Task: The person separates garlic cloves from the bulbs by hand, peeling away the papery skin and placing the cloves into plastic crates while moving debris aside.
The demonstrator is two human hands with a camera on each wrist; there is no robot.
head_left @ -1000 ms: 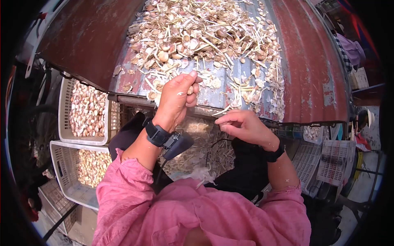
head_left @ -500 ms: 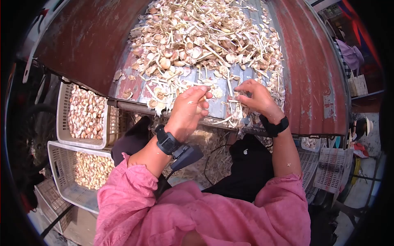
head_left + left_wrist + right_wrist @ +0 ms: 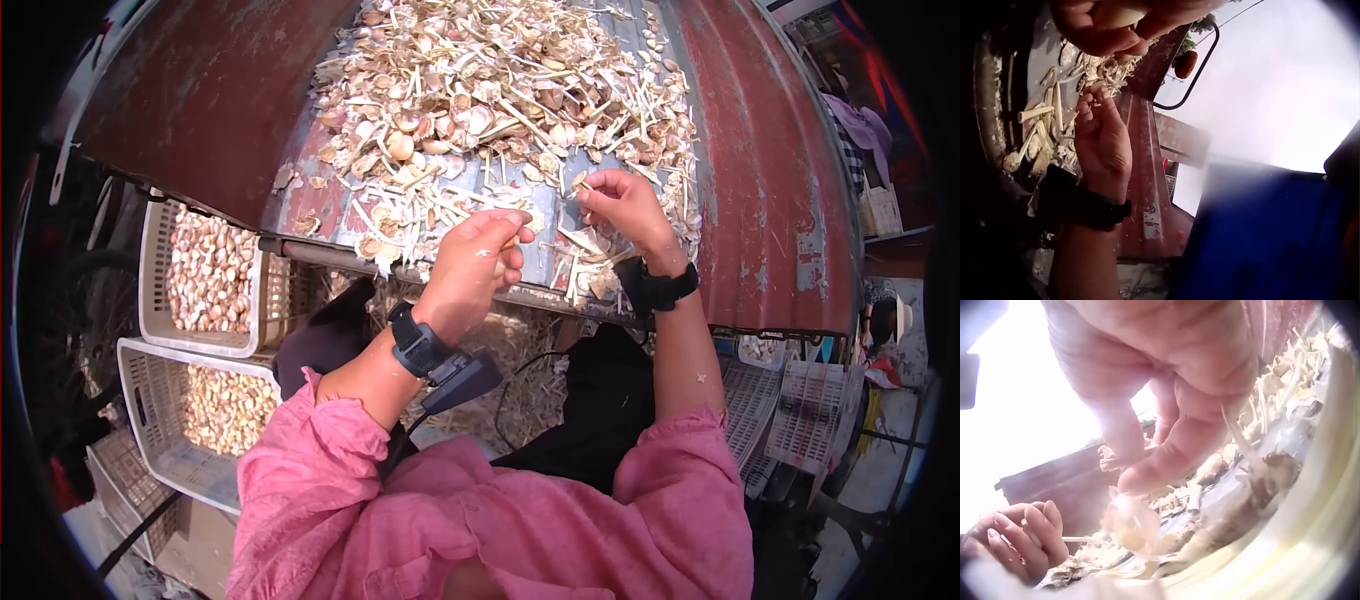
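Observation:
My left hand (image 3: pixel 468 272) is over the front edge of a corrugated metal sheet (image 3: pixel 545 262), its fingers curled round a pale garlic clove (image 3: pixel 1119 17) that shows in the left wrist view. Farther in and to the right, my right hand (image 3: pixel 632 215) pinches a small piece of papery garlic skin (image 3: pixel 1110 459) between thumb and fingertips. Beyond both hands spreads a heap of garlic skins and dry stalks (image 3: pixel 500 90). A few stalks and husks (image 3: pixel 585 265) lie close below the right hand.
Left of the legs stand a crate (image 3: pixel 256 300) of pinkish unpeeled cloves and a nearer crate (image 3: pixel 215 492) of paler cloves. Rust-red metal panels (image 3: pixel 770 180) slope up on both sides of the sheet. More crates (image 3: pixel 810 410) are at the right.
My right hand has moved from the sheet's front edge up to the loose stalks and now pinches a piece of skin. The left hand has shifted right and slightly nearer, still curled.

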